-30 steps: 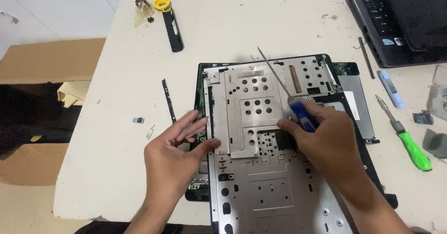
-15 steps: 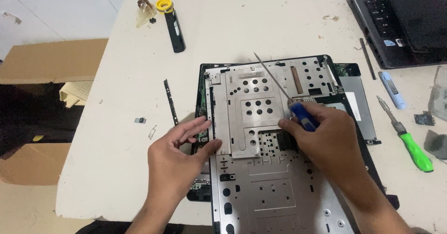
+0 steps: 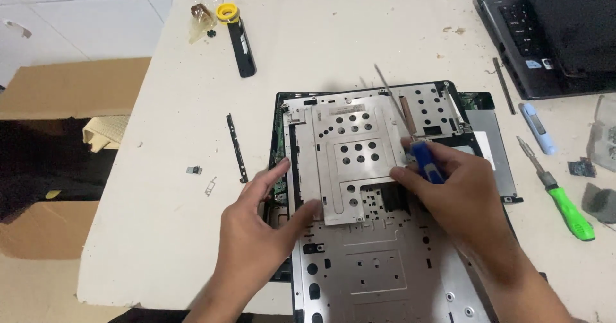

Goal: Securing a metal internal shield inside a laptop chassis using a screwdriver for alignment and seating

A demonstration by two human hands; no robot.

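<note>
While the cream desk [image 3: 359, 34], scuffed and crumb-strewn, carries everything, the opened laptop chassis [image 3: 378, 271] lies at its near edge, a perforated grey metal plate [image 3: 350, 156] resting over its upper half. The left hand [image 3: 256, 233] presses fingers and thumb, loosely spread, against the plate's left edge. The right hand [image 3: 459, 191] is closed round a blue-handled screwdriver [image 3: 410, 140], shaft angled up-left over the plate. Judgement: steady the plate flat and keep the tip clear of the circuitry. A green-handled screwdriver [image 3: 564, 204] lies well apart, right.
</note>
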